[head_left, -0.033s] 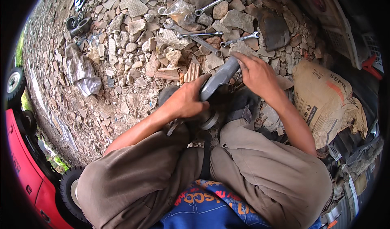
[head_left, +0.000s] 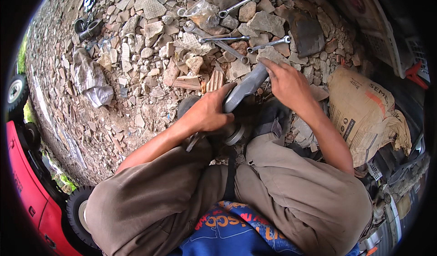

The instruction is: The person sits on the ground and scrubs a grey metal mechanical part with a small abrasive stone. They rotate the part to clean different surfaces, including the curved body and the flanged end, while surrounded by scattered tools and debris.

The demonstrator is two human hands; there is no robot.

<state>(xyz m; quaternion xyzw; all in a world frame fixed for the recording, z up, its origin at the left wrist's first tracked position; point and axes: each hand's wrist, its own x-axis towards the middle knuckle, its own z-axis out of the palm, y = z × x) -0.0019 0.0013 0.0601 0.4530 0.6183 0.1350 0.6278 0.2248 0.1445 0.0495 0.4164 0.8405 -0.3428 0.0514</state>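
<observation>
A smooth, grey, elongated metal part (head_left: 248, 87) slants between my hands above my knees; its exact kind I cannot tell. My left hand (head_left: 207, 109) is wrapped round its near end, thumb below. My right hand (head_left: 289, 85) has its fingers closed over the far end. Beneath the part are a round metal piece (head_left: 235, 135) and dark, shadowed parts. A flat metal piece (head_left: 195, 142) shows below my left wrist. Beyond my hands, several wrenches lie on the rubble: a large grey one (head_left: 218, 42), a shiny one (head_left: 269, 43) and another (head_left: 241, 4) farther off.
Broken stone and tile (head_left: 145, 51) cover the ground. A crumpled cloth (head_left: 91, 78) and black rubber-like pieces (head_left: 88, 28) lie left. A paper cement sack (head_left: 359, 115) sits right, near a grey panel (head_left: 382, 33). A red vehicle (head_left: 27, 188) stands at far left.
</observation>
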